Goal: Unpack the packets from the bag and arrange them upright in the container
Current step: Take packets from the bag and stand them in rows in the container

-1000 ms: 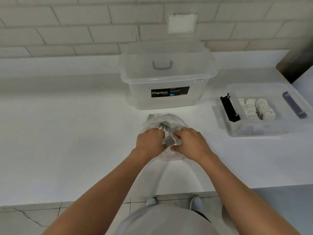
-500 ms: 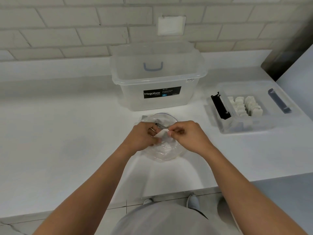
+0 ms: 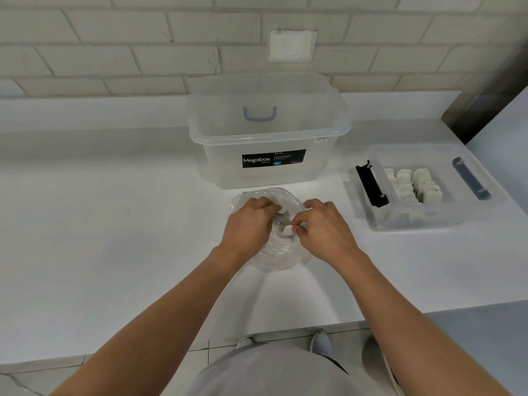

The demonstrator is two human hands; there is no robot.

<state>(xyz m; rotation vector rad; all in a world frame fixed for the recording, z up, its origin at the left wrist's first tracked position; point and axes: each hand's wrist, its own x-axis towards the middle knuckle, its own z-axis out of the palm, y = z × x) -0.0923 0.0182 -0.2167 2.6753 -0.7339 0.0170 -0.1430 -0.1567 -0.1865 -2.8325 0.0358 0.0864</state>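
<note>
A clear plastic bag [image 3: 275, 254] lies crumpled on the white counter just in front of me. My left hand [image 3: 248, 221] is curled into the bag's open mouth and grips its plastic. My right hand [image 3: 324, 227] pinches a small white packet [image 3: 286, 230] at the bag's mouth. To the right stands a low clear container [image 3: 428, 218] with several white packets [image 3: 414, 185] upright in rows inside it.
A tall clear Megabox tub [image 3: 267, 138] stands right behind the bag, against the brick wall. A black clip [image 3: 370, 182] and a dark blue handle [image 3: 470, 178] sit on the low container. The counter's front edge [image 3: 171, 345] runs near my body.
The packet has come a little further out of the bag between my fingers, and my hands have drawn slightly apart. The bag stays in the same place.
</note>
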